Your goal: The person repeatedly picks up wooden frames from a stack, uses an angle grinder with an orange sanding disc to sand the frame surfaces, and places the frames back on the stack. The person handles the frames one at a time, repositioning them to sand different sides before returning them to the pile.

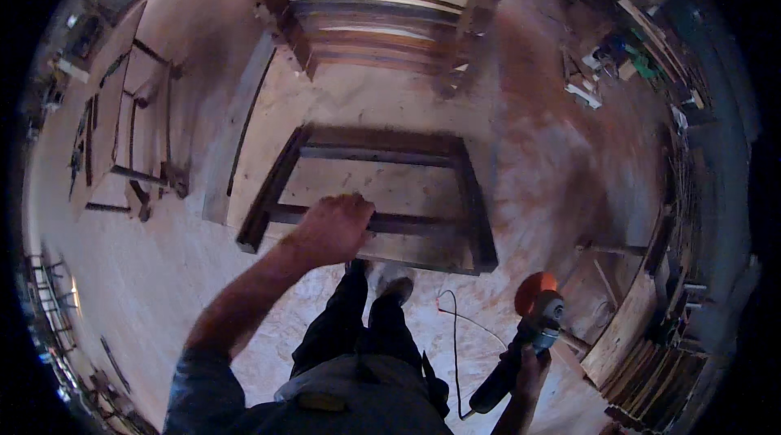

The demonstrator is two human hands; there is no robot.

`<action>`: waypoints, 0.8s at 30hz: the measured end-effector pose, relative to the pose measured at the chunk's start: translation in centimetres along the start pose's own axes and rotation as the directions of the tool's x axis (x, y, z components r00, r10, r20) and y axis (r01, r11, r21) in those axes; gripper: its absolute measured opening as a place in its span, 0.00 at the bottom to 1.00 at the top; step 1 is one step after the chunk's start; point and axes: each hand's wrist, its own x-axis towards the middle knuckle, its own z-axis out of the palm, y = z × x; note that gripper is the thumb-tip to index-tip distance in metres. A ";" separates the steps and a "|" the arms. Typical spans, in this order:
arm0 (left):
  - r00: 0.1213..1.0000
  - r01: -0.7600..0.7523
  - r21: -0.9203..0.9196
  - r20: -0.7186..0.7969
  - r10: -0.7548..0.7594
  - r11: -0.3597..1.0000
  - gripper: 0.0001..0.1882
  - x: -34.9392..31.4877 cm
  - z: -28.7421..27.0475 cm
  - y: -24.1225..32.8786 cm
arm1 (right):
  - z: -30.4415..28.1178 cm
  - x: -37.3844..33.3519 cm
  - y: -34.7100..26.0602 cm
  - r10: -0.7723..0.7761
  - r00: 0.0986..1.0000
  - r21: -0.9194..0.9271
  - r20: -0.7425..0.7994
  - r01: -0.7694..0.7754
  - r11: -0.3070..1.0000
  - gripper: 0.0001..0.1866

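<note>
Left hand point(338, 227) clamps crossbar point(413, 226) of dark wooden frame point(477, 207); right hand point(533, 367) clasps orange-disc power tool point(547, 319), apart from frame.

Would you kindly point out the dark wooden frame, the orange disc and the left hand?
Dark wooden frame point(411, 225), head view: the lower crossbar.
Orange disc point(531, 292), head view: its middle.
Left hand point(336, 228), head view: back of hand.
</note>
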 end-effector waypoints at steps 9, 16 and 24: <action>0.958 -0.050 0.584 -0.201 0.204 0.810 0.27 5.2 -7.4 -1.0 | -0.7 0.1 1.8 0.054 0.998 0.069 0.026 -0.056 0.996 0.22; 0.989 -0.138 -0.047 0.052 0.140 0.989 0.21 8.2 -5.9 -9.6 | 0.5 0.2 0.9 0.012 0.996 -0.039 0.089 -0.009 0.999 0.26; 0.999 0.023 -0.047 0.049 -0.020 0.999 0.19 11.5 4.1 -11.9 | 3.1 0.5 0.4 0.076 0.960 -0.051 0.269 -0.064 0.997 0.25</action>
